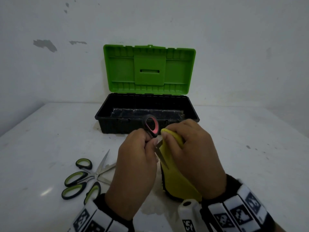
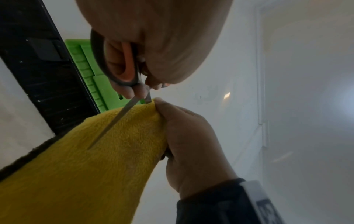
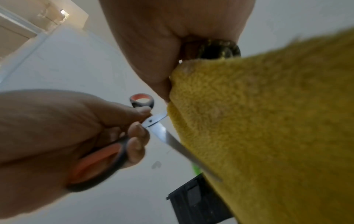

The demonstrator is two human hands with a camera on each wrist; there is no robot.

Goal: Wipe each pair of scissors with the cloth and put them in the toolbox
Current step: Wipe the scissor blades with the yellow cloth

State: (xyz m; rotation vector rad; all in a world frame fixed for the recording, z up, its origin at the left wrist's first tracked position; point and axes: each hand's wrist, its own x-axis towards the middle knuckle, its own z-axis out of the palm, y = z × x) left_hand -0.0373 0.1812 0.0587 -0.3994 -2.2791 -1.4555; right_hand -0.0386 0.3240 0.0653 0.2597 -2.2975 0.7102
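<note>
A person is partway through wiping a pair of scissors, judging by how things lie. The landmark is an open toolbox [image 1: 147, 113], black tray with a green lid standing upright, set at the back of a white table [image 1: 242, 148] against the wall.

In front of the toolbox, held above the table, the left hand [image 1: 135, 163] has its grip curled tight round the handles of the orange-handled scissors [image 1: 151, 126], one handle loop poking up above the fingers. The blades are spread apart. The right hand [image 1: 192, 153] has its grip pinched on a yellow cloth [image 1: 177, 178], which is folded over one blade near the pivot; the other blade lies bare against the cloth's face.

The next move probably calls for drawing the cloth along the blade toward its tip, keeping fingers off the edge, then closing the blades and setting the pair in the toolbox, whose tray looks empty of scissors.

Left of the hands, nearer the person than the toolbox, green-handled scissors [image 1: 80, 180] lie overlapping on the table, seemingly two pairs, not yet wiped.

The table is scuffed and speckled. The wall behind the toolbox is pale, with patches of chipped paint.
</note>
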